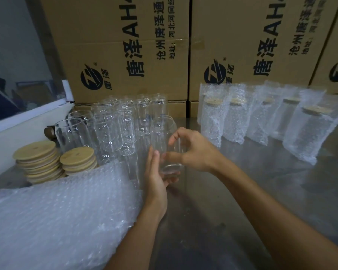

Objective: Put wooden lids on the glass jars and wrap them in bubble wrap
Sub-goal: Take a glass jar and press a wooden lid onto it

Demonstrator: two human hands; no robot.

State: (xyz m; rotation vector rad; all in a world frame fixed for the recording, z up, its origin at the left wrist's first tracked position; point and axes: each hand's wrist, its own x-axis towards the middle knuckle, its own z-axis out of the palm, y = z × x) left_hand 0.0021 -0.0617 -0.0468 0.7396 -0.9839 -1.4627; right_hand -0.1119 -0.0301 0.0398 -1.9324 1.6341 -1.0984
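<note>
Jar: the jar (169, 145) is between my hands, off the table (213, 211), just in front of the cluster of bare jars (121, 125); it has no lid yet
Right hand: my right hand (191, 151) grips the jar's side, thumb low and fingers curled over the upper wall
Left hand: my left hand (156, 172) lies flat against the jar's base and left side, fingers straight, steadying rather than clasping
Handling: I judge the glass stiff, smooth and slippery, light when empty but quick to break if knocked against its neighbours; best held round the middle of the wall with a palm under the base, never by the rim
Lids: two stacks of lids (57, 162) sit at the left, near the bare jars; stiff wood, easy to lift by the edge
Wrap: a heap of bubble wrap (62, 217) lies at my left, touching my left forearm; soft, springy, likely to slide on glass
Done: five wrapped jars (265, 117) stand in a row at the right, lids on
Writing: the boxes (125, 49) behind carry a round black logo with ® and large sideways print, "唐泽 AH", then smaller "沧州唐泽通" and "地址:河北河间"; the rest is cut off
</note>
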